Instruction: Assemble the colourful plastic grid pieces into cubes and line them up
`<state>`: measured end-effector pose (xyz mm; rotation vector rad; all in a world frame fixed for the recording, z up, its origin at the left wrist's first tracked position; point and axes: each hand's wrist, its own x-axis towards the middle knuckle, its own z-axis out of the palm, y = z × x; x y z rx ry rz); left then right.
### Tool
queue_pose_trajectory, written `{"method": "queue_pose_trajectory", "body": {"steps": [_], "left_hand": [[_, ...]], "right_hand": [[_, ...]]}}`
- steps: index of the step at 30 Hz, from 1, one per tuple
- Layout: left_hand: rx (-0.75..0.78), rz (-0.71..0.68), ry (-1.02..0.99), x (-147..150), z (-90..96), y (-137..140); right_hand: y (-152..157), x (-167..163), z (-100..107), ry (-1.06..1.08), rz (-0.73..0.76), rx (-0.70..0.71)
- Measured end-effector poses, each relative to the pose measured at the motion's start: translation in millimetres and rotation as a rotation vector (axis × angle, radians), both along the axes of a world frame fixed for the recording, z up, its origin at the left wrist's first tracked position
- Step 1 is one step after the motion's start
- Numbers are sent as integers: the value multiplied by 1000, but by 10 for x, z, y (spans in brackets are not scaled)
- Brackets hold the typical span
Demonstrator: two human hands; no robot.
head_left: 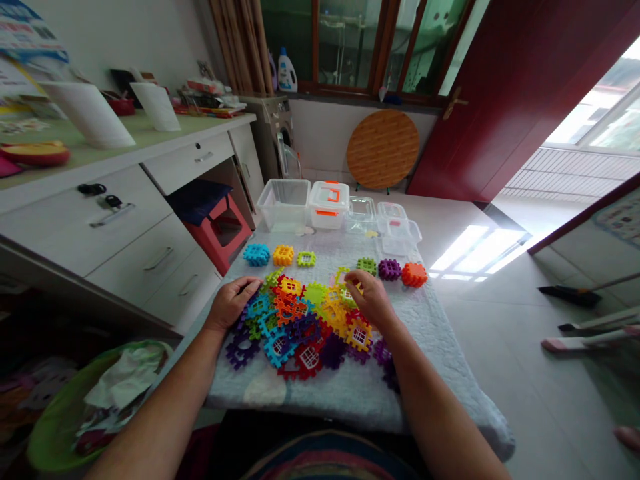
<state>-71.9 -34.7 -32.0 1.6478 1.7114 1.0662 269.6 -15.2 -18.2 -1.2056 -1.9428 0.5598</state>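
Observation:
A heap of colourful plastic interlocking blocks with notched edges lies on the cloth-covered table in front of me. My left hand rests at the heap's left edge, fingers curled and thumb close to them. Whether anything sits in those fingers is hidden. At the heap's far right side, my right hand pinches a lime-green block, which tilts upward. Behind the heap stand sorted stacks: blue blocks, yellow blocks, a lime window block, green blocks, purple blocks and orange blocks.
Along the table's far edge are an open clear bin, a lidded box with orange clips and smaller clear containers. A red stool and white drawers stand to the left, beside a green basket.

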Motion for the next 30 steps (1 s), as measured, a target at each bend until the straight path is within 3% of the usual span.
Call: {"method": "queue_pose_trajectory", "body": {"steps": [4,9,17,22,30], "left_hand": [[-2,4,-5,-2,-5,1],[-11,-1,6,-9,-13,3],[-8,-10,18,-16,-33,17],[-7,-15,16,-36,-55,17],[-5,-11,29,-34,-52,13]], "right_hand": [[25,199,-15,146,-109,-151],[6,299,-64,28,-101,-295],[-20,272,-18,-296,-142,-156],[-50,246,42,-416,-86,-160],[-27,211,53,-472,-115,-195]]}}
